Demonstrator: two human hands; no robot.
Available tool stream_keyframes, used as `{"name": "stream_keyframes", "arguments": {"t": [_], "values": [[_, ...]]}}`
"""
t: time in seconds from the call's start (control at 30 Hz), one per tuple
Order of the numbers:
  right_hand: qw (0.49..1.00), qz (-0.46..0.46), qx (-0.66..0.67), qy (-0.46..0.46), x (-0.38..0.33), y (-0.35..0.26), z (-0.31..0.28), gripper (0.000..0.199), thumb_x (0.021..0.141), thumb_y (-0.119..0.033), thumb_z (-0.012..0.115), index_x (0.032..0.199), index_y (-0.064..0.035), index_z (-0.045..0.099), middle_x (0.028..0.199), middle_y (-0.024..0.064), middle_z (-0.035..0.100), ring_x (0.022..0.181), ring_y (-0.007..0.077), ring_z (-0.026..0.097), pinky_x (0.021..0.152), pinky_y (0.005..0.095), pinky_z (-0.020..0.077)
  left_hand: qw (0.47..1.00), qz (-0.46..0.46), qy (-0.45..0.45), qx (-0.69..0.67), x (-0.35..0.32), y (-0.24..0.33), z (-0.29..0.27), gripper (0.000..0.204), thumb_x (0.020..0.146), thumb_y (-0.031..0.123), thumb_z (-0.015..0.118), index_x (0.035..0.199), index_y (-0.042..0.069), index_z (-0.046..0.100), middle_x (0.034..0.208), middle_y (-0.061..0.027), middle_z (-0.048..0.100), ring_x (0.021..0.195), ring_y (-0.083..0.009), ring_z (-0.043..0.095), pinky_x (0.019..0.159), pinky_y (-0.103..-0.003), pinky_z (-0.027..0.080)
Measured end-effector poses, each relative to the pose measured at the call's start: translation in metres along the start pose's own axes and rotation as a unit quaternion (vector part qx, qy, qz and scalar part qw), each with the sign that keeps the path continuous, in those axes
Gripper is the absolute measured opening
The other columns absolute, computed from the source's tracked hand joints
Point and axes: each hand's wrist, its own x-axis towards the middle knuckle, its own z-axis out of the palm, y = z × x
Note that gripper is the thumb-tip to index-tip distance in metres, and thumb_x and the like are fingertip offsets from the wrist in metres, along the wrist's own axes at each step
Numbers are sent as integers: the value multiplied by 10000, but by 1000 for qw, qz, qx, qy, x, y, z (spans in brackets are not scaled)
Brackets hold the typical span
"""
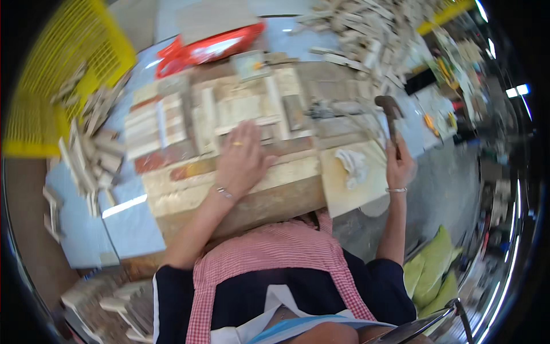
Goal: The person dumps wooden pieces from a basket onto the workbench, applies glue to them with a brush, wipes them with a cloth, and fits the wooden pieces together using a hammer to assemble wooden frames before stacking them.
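Note:
My right hand (400, 163) is closed round the handle of a hammer (389, 108), raised to the right of the work block with its dark head up. My left hand (243, 159) lies flat, fingers stretched forward, its fingertips on a pale wooden strip (252, 124). That strip is the near side of a frame-like set of strips, with an upright strip (277, 106) on its right and another on its left. Beneath them is a thick wooden work block (246, 203) at my front. Motion blur hides the finer detail.
Loose wood pieces (366, 43) heap at the far right, and more (86, 166) spill from a yellow basket (69, 74) on the left. A red plastic bag (212, 49) lies behind the block. A crumpled white cloth (351, 166) rests on a board at right.

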Motion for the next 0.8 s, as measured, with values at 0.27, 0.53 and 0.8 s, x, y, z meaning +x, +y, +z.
{"name": "stream_keyframes", "arguments": {"t": [0.27,0.53,0.8], "values": [[982,145,-124,6,-21,122,-13,372,815,-186,594,1183,-135,621,1059,141,650,991,320,611,848,420,481,996,-12,-91,-6,44,-50,9,313,845,139,585,1132,14,581,1134,-194,579,1059,-387,520,920,-454,415],[962,252,-109,2,-6,153,10,286,823,-254,588,1097,-184,623,1021,114,612,992,300,594,820,437,486,973,0,-217,-74,67,-95,24,250,940,117,494,1110,-62,539,1062,-208,561,969,-328,566,839,-387,449],[961,50,-159,219,-21,136,21,177,750,-170,658,915,-106,648,959,77,565,918,272,505,790,401,400,984,142,73,-80,79,-35,-28,401,975,306,458,1135,-49,554,1136,-253,569,1010,-416,542,890,-493,433]]}}
